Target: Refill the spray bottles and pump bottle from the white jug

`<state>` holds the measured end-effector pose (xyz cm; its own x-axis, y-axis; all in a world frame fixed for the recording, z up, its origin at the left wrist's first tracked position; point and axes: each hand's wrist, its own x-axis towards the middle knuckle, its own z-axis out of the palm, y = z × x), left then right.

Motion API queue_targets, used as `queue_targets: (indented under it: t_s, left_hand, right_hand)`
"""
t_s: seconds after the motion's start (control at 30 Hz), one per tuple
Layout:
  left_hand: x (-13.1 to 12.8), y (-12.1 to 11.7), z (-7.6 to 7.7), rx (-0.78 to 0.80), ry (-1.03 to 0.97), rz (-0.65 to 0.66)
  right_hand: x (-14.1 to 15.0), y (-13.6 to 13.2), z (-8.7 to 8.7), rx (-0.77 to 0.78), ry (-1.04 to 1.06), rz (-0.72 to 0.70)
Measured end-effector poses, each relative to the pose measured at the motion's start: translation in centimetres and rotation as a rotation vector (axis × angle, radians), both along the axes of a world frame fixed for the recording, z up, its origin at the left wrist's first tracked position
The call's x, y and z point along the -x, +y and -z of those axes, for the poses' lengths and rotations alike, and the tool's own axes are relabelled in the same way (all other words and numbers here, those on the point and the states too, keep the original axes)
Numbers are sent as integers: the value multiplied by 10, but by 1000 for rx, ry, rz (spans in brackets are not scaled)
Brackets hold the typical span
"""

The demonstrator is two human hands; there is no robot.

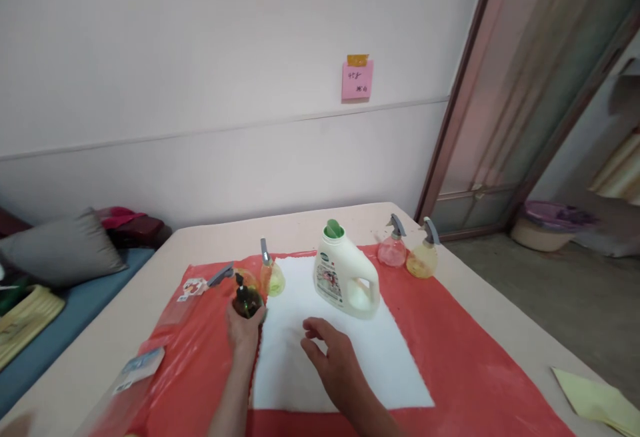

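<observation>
My left hand [243,327] is wrapped around a dark green pump bottle [247,301] at the left edge of a white cloth [285,364]. Over the middle of that cloth hovers my right hand [327,354], its fingers curled with a gap between thumb and forefinger and nothing in it. Beyond it stands a large pale-green detergent jug [345,276] with a green spout in its uncapped mouth. Close behind the pump bottle are an orange spray bottle [246,280] and a yellow-green spray bottle [275,278], the orange one partly hidden.
A pink spray bottle [392,250] and a yellow spray bottle [423,259] stand at the right back of the red plastic sheet [465,357]. Clear packets [143,365] lie at the left. A folded yellow cloth [597,397] rests near the table's right edge. A wall closes off the back.
</observation>
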<state>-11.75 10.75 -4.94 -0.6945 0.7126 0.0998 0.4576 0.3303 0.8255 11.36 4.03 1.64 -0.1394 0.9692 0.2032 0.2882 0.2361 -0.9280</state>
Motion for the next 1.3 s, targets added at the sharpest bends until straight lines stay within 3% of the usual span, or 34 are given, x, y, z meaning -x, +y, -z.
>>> queue_targets:
  t_s: [0.17,0.33,0.43,0.53,0.73,0.93,1.1,1.2,1.3]
  left_hand:
    - [-30,-8,-24,-1,34,26]
    - [-92,-45,-55,-79,36,267]
    - [-121,-68,-59,-140,95,387]
    - [-131,-79,-55,-153,85,433]
    - [-126,-76,-49,-141,147,507]
    - [-112,-66,-38,-29,193,570]
    - [-82,-58,-40,66,142,508]
    - [-65,-52,-50,89,124,367]
    - [-54,-48,-57,95,107,303]
  right_hand:
    - [-4,3,-4,-41,57,30]
    - [-12,9,-10,-62,153,145]
    - [-13,8,-12,-39,204,197]
    - [-12,4,-13,-29,228,228]
    - [-13,-3,-21,-49,262,219]
    - [-35,8,-35,-23,485,176]
    - [-88,26,-38,-129,656,385]
    - [-122,29,-44,-236,458,427]
    - [-134,27,-47,-207,-214,165]
